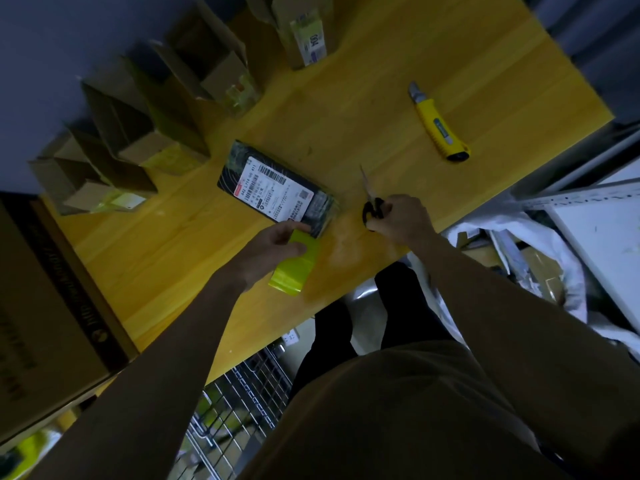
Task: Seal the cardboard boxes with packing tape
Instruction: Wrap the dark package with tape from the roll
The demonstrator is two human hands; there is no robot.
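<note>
Mid-job, judging from the layout. Along the far left edge of the yellow wooden worktop (381, 81), a row of small brown cardboard boxes (114, 133), flaps standing open, yellow tape visible on their lower faces only; tops not yet sealed, so most of the work apparently left. Further back, a taller brown carton with a printed label (304, 32), closure hard to tell. Nearest, a flat dark parcel with a white shipping label (277, 188), lying on the worktop. Left hand (273, 247) pinching a strip of glossy yellow packing tape (294, 265) at the parcel's near corner, forefinger touching the parcel. Right hand (398, 220) curled round the black-handled scissors (372, 202), blades pointing away. Yellow utility knife (438, 124) lying untouched, well apart.
</note>
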